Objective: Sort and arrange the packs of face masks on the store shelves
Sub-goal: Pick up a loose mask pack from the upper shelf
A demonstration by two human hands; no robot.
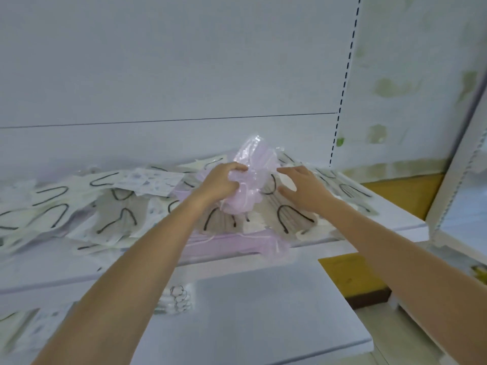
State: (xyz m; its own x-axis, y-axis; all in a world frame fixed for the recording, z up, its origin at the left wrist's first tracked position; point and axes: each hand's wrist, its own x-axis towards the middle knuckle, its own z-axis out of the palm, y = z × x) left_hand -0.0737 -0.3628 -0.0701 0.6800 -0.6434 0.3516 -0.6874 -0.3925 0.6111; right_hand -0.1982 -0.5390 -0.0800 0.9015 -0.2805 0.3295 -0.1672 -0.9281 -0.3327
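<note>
A pink pack of face masks (253, 164) in clear wrap stands tilted up above the pile, and my left hand (220, 181) is shut on its lower left side. My right hand (300, 187) hovers just to its right, fingers spread, holding nothing. Below them the upper shelf (400, 219) is strewn with several packs: beige masks with black ear loops (287, 214), cream ones (50, 204) at the left, a patterned white pack (155, 181), and another pink pack (237, 245) lying at the shelf's front edge.
The lower shelf (263, 312) juts out toward me, with a white pack (175, 299) and more packs (18, 330) at its left. A slotted upright (342, 83) divides the white back panel. Yellow floor (350, 275) and another shelf unit (458, 201) lie at the right.
</note>
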